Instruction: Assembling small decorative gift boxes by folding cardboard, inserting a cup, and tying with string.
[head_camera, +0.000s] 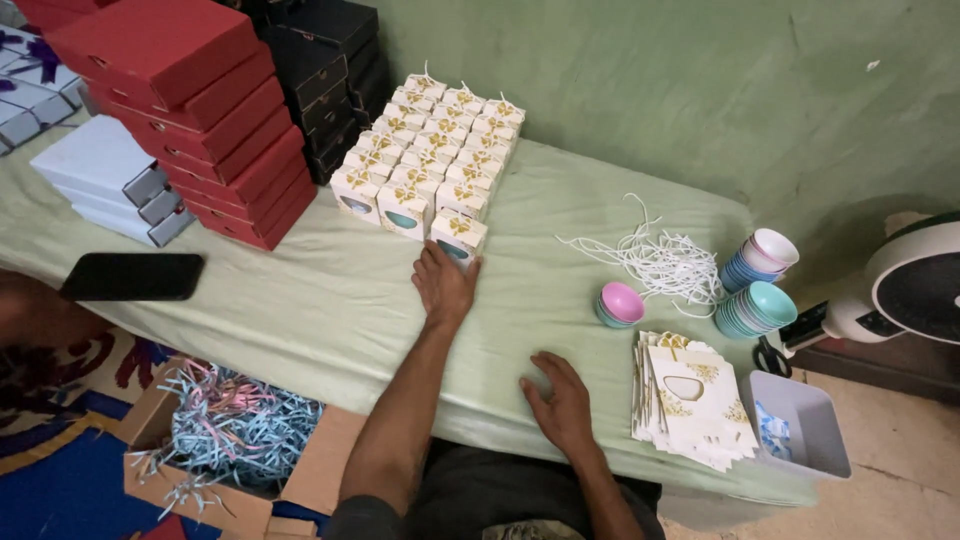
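My left hand (444, 285) reaches forward across the green-covered table (330, 300). Its fingers grip the near side of a small white gift box with a gold bow (460, 232). That box stands at the front right corner of a block of several rows of the same gift boxes (430, 150). My right hand (560, 403) lies flat on the cloth near the table's front edge, fingers apart and holding nothing. A pile of flat, unfolded white-and-gold boxes (692, 400) lies just right of it.
A pink bowl (620, 303), stacked coloured bowls (757, 285) and loose white strings (660, 262) sit at the right, with a grey plastic tray (800, 420). Red boxes (200, 110), black boxes (325, 70) and white boxes (110, 180) are stacked at the left, near a black phone (132, 276). A carton of shredded paper (235, 430) sits below.
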